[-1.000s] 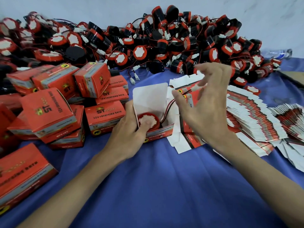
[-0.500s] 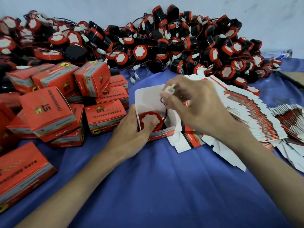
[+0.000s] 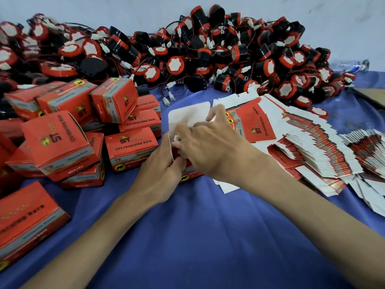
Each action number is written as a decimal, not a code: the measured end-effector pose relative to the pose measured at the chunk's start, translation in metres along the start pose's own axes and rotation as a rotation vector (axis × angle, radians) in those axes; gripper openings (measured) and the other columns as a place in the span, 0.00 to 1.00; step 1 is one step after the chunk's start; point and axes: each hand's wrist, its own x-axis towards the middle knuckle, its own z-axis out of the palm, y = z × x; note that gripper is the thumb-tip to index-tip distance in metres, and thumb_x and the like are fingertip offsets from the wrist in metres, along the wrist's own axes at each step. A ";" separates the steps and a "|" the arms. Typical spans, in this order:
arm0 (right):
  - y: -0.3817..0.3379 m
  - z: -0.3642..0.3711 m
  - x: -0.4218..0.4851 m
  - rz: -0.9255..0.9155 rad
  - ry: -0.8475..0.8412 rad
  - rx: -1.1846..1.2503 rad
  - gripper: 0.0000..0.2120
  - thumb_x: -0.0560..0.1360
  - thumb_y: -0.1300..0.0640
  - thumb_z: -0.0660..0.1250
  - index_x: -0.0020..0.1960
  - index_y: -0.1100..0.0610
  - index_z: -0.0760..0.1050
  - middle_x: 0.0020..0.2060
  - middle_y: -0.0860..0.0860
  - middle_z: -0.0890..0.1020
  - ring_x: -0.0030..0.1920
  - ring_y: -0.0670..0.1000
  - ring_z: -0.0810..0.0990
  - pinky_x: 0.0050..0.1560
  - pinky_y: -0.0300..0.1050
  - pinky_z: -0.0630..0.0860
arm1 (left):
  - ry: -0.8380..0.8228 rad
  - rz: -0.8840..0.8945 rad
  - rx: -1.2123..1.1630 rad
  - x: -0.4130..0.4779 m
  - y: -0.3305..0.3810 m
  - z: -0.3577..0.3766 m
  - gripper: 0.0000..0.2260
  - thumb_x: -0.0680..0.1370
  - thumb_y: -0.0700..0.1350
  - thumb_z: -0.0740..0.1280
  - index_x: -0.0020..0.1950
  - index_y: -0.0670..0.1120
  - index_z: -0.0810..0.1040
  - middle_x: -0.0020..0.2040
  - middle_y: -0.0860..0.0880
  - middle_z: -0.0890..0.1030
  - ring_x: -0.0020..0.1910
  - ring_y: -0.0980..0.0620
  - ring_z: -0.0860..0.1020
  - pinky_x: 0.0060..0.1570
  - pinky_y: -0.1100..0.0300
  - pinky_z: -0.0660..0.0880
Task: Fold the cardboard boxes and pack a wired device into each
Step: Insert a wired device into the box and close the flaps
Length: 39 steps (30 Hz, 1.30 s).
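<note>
A red cardboard box (image 3: 190,176) stands open at the middle of the blue cloth, its white lid flap (image 3: 187,114) raised behind. My left hand (image 3: 160,170) grips the box by its left side wall. My right hand (image 3: 212,147) lies curled over the opening and pinches the white connector (image 3: 178,138) of the wired device's lead at the box mouth. The device inside is almost wholly hidden under my right hand; only a bit of red shows.
A big heap of black-and-red wired devices (image 3: 208,53) fills the back. Several packed red boxes (image 3: 129,147) are stacked to the left. Fanned stacks of flat box blanks (image 3: 312,147) lie to the right. A plastic bottle (image 3: 352,65) lies far right.
My right hand has come down and left from above the blanks, carrying the connector over the box mouth; it now covers the device. My left hand has shifted onto the box's left wall.
</note>
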 end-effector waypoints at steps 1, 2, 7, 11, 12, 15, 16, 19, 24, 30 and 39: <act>0.001 0.001 0.000 0.006 0.004 0.030 0.07 0.80 0.59 0.55 0.46 0.48 0.64 0.41 0.46 0.68 0.35 0.51 0.69 0.40 0.48 0.45 | -0.002 -0.003 -0.012 0.001 0.001 0.000 0.17 0.70 0.55 0.55 0.56 0.52 0.68 0.49 0.54 0.78 0.50 0.50 0.77 0.51 0.43 0.74; 0.003 0.003 -0.001 0.008 -0.023 0.072 0.09 0.80 0.59 0.56 0.44 0.48 0.63 0.42 0.46 0.66 0.37 0.50 0.67 0.39 0.48 0.45 | -0.005 -0.014 -0.023 0.001 0.002 0.000 0.18 0.68 0.57 0.55 0.56 0.54 0.68 0.49 0.55 0.78 0.50 0.50 0.77 0.51 0.44 0.74; 0.008 0.009 -0.002 0.041 -0.097 0.073 0.14 0.82 0.58 0.50 0.59 0.48 0.72 0.55 0.46 0.72 0.59 0.51 0.71 0.57 0.58 0.56 | -0.010 -0.062 -0.074 0.003 0.003 0.000 0.15 0.67 0.50 0.57 0.51 0.65 0.68 0.44 0.62 0.78 0.46 0.57 0.76 0.45 0.54 0.71; 0.008 0.008 0.001 0.031 -0.139 0.081 0.16 0.83 0.57 0.49 0.62 0.48 0.73 0.55 0.47 0.75 0.61 0.51 0.70 0.65 0.57 0.54 | -0.009 -0.065 -0.057 0.004 0.002 0.002 0.15 0.66 0.50 0.57 0.51 0.64 0.67 0.43 0.61 0.78 0.46 0.55 0.76 0.42 0.55 0.70; 0.007 0.008 0.001 0.007 -0.157 0.081 0.16 0.83 0.56 0.49 0.63 0.49 0.72 0.55 0.47 0.76 0.62 0.52 0.70 0.65 0.56 0.56 | -0.006 -0.064 -0.039 0.004 0.002 0.002 0.16 0.66 0.51 0.58 0.52 0.64 0.66 0.44 0.60 0.78 0.46 0.54 0.76 0.42 0.55 0.70; 0.008 0.009 0.000 0.020 -0.197 0.119 0.15 0.83 0.52 0.51 0.63 0.49 0.74 0.54 0.49 0.75 0.61 0.52 0.69 0.64 0.54 0.61 | 0.035 -0.064 0.008 0.005 0.002 0.003 0.19 0.65 0.54 0.60 0.56 0.63 0.67 0.41 0.59 0.79 0.42 0.57 0.77 0.39 0.57 0.72; 0.009 0.009 -0.001 0.060 -0.202 0.161 0.15 0.83 0.50 0.51 0.61 0.49 0.75 0.54 0.50 0.73 0.59 0.51 0.69 0.63 0.54 0.61 | 0.049 -0.064 0.013 0.005 0.002 0.004 0.19 0.65 0.54 0.60 0.56 0.65 0.66 0.41 0.59 0.79 0.41 0.59 0.78 0.39 0.57 0.74; 0.011 0.011 -0.005 0.130 -0.215 0.226 0.16 0.82 0.47 0.51 0.57 0.49 0.77 0.53 0.50 0.71 0.53 0.51 0.72 0.61 0.54 0.62 | 0.063 -0.060 0.037 0.006 0.001 0.004 0.17 0.64 0.54 0.59 0.52 0.63 0.66 0.41 0.58 0.79 0.41 0.58 0.78 0.39 0.56 0.74; 0.013 0.010 -0.005 0.137 -0.093 0.276 0.18 0.83 0.49 0.48 0.52 0.53 0.74 0.47 0.46 0.79 0.50 0.52 0.77 0.57 0.53 0.64 | 0.051 -0.048 0.064 0.007 -0.001 0.004 0.13 0.65 0.55 0.56 0.48 0.58 0.67 0.40 0.56 0.78 0.39 0.55 0.77 0.38 0.54 0.74; 0.013 0.018 -0.009 0.061 0.041 0.279 0.12 0.80 0.56 0.58 0.45 0.57 0.79 0.46 0.51 0.79 0.53 0.53 0.75 0.50 0.57 0.66 | 0.036 0.000 0.134 0.005 -0.001 0.006 0.12 0.69 0.53 0.54 0.52 0.57 0.65 0.45 0.54 0.78 0.46 0.49 0.77 0.45 0.48 0.75; 0.011 0.015 -0.013 0.031 -0.017 0.425 0.08 0.79 0.57 0.54 0.51 0.57 0.72 0.42 0.46 0.81 0.46 0.50 0.78 0.62 0.52 0.60 | -0.006 0.064 0.128 0.003 -0.001 0.002 0.19 0.69 0.57 0.53 0.59 0.55 0.63 0.49 0.58 0.78 0.53 0.49 0.77 0.50 0.48 0.74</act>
